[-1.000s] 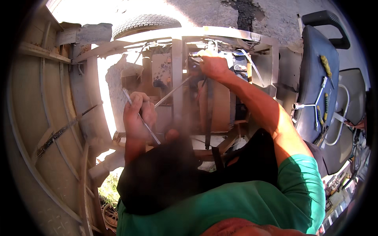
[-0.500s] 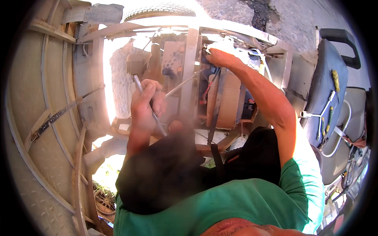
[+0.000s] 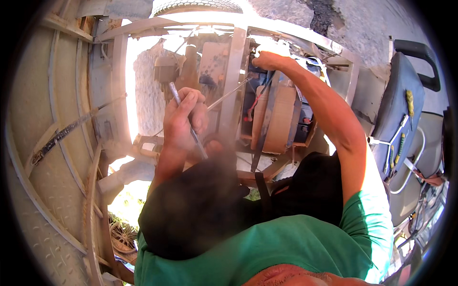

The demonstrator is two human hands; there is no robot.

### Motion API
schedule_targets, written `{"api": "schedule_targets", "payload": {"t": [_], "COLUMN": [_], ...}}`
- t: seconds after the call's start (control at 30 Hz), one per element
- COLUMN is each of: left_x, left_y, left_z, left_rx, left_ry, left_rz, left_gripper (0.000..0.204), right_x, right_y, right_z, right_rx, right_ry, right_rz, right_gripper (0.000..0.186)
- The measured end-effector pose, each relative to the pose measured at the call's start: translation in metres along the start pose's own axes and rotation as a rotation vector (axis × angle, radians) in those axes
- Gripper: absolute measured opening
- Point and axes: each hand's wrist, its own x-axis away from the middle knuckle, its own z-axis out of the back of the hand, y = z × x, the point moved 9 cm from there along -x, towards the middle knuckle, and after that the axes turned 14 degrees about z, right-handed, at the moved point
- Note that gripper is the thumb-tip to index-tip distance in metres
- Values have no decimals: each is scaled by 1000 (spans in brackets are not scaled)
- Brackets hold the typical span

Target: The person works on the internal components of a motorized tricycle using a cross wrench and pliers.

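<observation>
My left hand [image 3: 187,114] is closed around the bar of a metal T-handle wrench [image 3: 196,138]. The wrench's thin shaft [image 3: 226,95] runs from my fist toward the far right, and its tip ends near my right hand. My right hand [image 3: 269,59] reaches over the far end of a dark battery [image 3: 304,129] set in a metal frame. Its fingers point down and are partly lost in glare, so what they touch or hold is hidden. Brown cardboard [image 3: 280,119], a dark strap [image 3: 260,148] and a red cable [image 3: 251,107] lie beside the battery.
Metal frame bars [image 3: 234,66] surround the opening. At the right, a dark seat cushion [image 3: 398,95] carries a Y-shaped socket wrench [image 3: 393,136] and a yellow-handled screwdriver [image 3: 410,102]. A ribbed metal panel [image 3: 38,119] stands at the left; a tire [image 3: 195,6] shows beyond the frame.
My left hand has shifted slightly right and nearer, and the wrench with it. My right hand stays at the battery's far end. The whole view has moved a little.
</observation>
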Motion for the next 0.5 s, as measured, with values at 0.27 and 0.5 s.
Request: {"api": "schedule_targets", "payload": {"t": [0.27,0.5], "left_x": [-4,-6], "left_y": [0,2], "left_z": [-1,3], "left_rx": [34,54], "left_ry": [19,25], "left_rz": [6,22], "left_gripper": [23,24], "right_x": [10,-16], "right_y": [-6,13], "right_z": [7,-24], "right_rx": [-126,-22], "right_ry": [278,19], "right_rz": [88,40], "right_gripper": [36,31]}}
